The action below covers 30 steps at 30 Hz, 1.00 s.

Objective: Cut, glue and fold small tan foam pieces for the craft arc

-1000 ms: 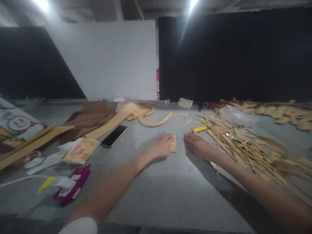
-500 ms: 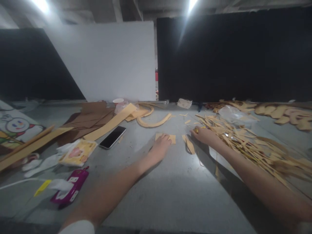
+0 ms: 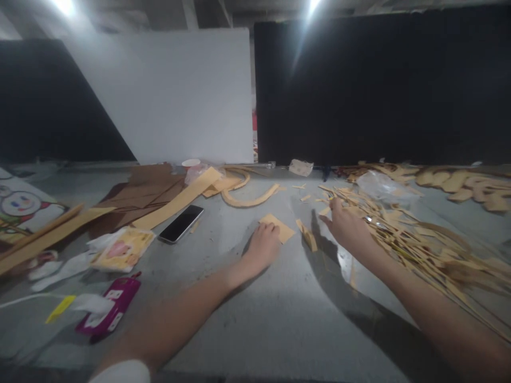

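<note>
A tan square sheet piece [image 3: 284, 230], like thin board or veneer, lies turned cornerwise on the grey table. My left hand [image 3: 264, 246] presses on its left side with bent fingers. Right of it, my right hand [image 3: 348, 227] is raised a little over the table, fingers closed around a small yellow tool [image 3: 331, 198] that is mostly hidden. A pale tan scrap [image 3: 325, 211] shows by its fingertips. Between the hands sits a small folded tan strip [image 3: 306, 235].
A heap of tan offcut strips [image 3: 415, 244] spreads beyond my right forearm. At left are a phone [image 3: 181, 224], a tissue pack [image 3: 122, 250], a purple case [image 3: 113, 306] with a white cable, and brown sheets [image 3: 149, 186]. A curved tan strip [image 3: 251, 202] lies behind.
The tan square has turned from lying straight to cornerwise under my left hand. My right hand has lifted and shifted slightly right, its fingers now pointing upward.
</note>
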Tool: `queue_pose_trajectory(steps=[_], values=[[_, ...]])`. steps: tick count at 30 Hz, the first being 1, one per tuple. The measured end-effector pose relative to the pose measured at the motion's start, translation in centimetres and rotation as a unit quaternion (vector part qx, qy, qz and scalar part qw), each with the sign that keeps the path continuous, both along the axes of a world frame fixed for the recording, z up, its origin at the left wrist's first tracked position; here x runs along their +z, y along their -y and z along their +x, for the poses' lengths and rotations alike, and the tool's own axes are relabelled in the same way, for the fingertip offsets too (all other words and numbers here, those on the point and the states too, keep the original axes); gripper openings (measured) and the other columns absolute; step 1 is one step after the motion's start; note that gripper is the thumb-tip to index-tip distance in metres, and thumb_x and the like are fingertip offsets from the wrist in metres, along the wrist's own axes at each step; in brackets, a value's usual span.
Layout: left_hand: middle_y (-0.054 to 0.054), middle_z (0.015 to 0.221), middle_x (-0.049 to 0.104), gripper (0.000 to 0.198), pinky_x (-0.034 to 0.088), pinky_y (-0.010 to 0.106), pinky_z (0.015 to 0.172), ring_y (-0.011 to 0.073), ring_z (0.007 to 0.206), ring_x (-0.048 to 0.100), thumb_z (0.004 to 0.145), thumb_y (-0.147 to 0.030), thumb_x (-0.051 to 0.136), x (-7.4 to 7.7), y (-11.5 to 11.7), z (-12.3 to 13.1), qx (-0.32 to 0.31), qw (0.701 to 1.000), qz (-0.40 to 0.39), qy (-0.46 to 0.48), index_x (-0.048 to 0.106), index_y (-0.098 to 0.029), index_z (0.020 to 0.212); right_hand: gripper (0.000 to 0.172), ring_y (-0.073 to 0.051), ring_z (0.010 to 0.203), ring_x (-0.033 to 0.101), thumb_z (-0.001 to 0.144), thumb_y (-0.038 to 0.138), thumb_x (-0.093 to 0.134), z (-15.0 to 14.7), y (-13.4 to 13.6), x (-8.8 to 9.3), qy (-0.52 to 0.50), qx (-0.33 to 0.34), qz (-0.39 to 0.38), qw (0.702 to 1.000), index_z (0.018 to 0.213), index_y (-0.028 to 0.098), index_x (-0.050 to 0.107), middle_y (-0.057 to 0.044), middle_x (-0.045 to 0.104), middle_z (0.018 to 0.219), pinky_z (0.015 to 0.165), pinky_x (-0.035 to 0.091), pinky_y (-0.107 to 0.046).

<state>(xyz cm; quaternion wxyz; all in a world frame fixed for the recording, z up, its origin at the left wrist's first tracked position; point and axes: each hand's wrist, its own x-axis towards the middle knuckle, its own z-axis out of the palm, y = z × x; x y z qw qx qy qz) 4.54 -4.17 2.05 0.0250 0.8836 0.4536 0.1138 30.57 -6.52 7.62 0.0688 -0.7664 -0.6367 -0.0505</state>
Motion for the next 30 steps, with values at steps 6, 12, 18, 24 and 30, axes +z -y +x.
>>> queue_pose_trajectory(steps=[6,12,18,24,30], values=[[0.014,0.127,0.065,0.022,0.052,0.046,0.106,0.0321,0.126,0.056,0.103,-0.024,0.058,-1.3,-1.0,-0.4,0.014,0.997,0.032,0.075,0.067,-0.018,0.122,0.053,-0.026,0.084,0.077,0.114,0.042,0.046,-5.1,3.4,-1.9,0.028,0.116,-0.050,0.992,0.164,0.027,0.032,-0.014,0.070,0.112,0.063,0.040,-0.028],[0.018,0.151,0.058,0.034,0.045,0.049,0.120,0.0335,0.144,0.050,0.102,-0.024,0.058,-2.1,-1.5,-0.8,-0.017,0.994,0.031,0.100,0.066,-0.015,0.134,0.049,-0.023,0.080,0.077,0.118,0.035,0.032,-5.3,2.0,-4.4,0.068,0.114,-0.101,0.986,0.165,0.024,0.032,-0.017,0.067,0.116,0.065,0.045,-0.026],[0.016,0.142,0.067,0.022,0.044,0.050,0.122,0.0313,0.143,0.054,0.106,-0.026,0.055,-2.1,-2.4,-1.0,-0.059,0.993,0.017,0.103,0.071,-0.018,0.117,0.060,-0.032,0.087,0.077,0.115,0.055,0.035,-3.1,-1.4,-2.5,0.089,0.047,-0.027,0.995,0.163,0.019,0.038,-0.021,0.070,0.113,0.069,0.048,-0.033],[0.019,0.147,0.063,0.040,0.046,0.050,0.122,0.0344,0.142,0.056,0.102,-0.032,0.063,-1.7,-2.6,-1.1,-0.048,0.994,0.022,0.101,0.062,-0.013,0.137,0.054,-0.028,0.091,0.078,0.118,0.039,0.026,-5.6,0.3,-2.1,-0.017,0.129,-0.020,0.991,0.170,0.026,0.027,-0.015,0.076,0.114,0.074,0.048,-0.032],[0.017,0.143,0.067,0.042,0.047,0.047,0.121,0.0320,0.140,0.058,0.098,-0.028,0.063,-1.4,-3.3,-1.5,-0.086,0.992,0.033,0.089,0.061,-0.014,0.138,0.062,-0.028,0.095,0.079,0.114,0.025,0.034,-8.7,2.2,-3.9,-0.004,0.199,-0.081,0.977,0.174,0.024,0.019,-0.013,0.078,0.112,0.075,0.051,-0.030]])
